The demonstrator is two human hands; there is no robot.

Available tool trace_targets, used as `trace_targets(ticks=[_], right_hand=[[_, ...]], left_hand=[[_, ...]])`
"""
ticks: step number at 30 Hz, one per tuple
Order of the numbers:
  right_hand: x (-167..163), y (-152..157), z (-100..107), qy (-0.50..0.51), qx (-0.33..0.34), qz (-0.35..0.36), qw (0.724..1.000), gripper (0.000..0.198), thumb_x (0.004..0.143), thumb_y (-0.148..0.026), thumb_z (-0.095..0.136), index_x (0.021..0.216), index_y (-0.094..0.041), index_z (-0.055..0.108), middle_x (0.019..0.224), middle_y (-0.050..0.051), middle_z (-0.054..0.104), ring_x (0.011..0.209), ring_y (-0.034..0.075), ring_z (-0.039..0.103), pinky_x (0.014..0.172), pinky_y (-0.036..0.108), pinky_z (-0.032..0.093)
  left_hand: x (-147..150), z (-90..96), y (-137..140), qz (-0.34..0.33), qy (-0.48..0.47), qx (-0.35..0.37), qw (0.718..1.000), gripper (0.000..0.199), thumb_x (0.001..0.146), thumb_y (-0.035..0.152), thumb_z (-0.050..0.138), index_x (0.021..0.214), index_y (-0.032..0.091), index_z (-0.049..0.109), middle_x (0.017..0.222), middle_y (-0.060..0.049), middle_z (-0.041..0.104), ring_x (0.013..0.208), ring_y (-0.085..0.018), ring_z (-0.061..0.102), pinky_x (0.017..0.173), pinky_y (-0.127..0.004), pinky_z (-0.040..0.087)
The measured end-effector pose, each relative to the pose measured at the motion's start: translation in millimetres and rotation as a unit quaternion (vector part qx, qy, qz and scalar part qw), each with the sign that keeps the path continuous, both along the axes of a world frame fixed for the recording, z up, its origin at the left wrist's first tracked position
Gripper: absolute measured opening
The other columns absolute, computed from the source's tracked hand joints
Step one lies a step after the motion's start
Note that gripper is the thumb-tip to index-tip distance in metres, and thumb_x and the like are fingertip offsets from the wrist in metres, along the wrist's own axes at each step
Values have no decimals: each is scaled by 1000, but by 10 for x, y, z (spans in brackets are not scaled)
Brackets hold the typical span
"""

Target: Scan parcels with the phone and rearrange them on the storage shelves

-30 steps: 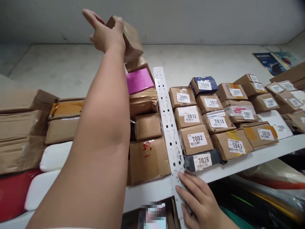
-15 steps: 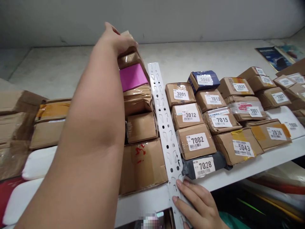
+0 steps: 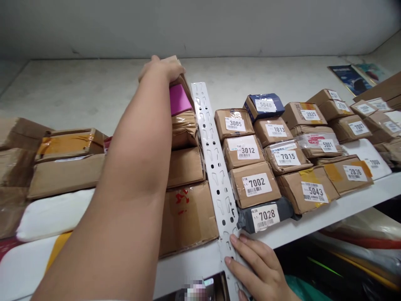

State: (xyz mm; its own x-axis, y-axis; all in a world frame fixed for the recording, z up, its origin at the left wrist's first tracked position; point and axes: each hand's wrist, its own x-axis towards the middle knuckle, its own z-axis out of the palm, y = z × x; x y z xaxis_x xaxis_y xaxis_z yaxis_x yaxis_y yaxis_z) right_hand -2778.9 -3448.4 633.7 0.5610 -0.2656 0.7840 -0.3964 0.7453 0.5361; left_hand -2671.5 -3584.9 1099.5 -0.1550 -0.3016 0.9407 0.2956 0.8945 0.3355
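Note:
My left hand (image 3: 161, 69) is raised to the top of a tall stack, fingers closed over a small cardboard box (image 3: 174, 59); most of that box is hidden behind the hand. Just under it is a bright pink package (image 3: 181, 99), with brown cartons (image 3: 186, 166) below and a large carton with red marks (image 3: 191, 215) at the bottom. Low on the white perforated shelf post (image 3: 216, 167), my right hand (image 3: 258, 267) rests with its fingers apart against the metal. Close above that hand lies a dark grey parcel labelled 7028 (image 3: 266, 215).
Right of the post, labelled boxes (image 3: 255, 184) stand in stacks along the white shelf (image 3: 313, 223). Leftward are taped cartons (image 3: 65, 144) and white packets (image 3: 53, 215). Bagged parcels (image 3: 351, 251) fill the lower shelf. A wall (image 3: 234, 71) rises behind.
My left hand has come down with the small box, closer to the pink package. The view has shifted slightly. My right hand stays at the post.

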Motion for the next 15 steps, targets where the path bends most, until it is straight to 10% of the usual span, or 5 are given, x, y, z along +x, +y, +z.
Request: trace_targets(ticks=[15], right_hand=[[106,-46,-20,-28,-14,34,999,37,74,-15,50,103,-19,72,115,14,77,113,24,68,88,36,57]], left_hand=[[20,-202,-40,-13,-7,-74,997,91,81,54,72,152,10,37,149,-16,50,129,-36,53,111,-55,39]])
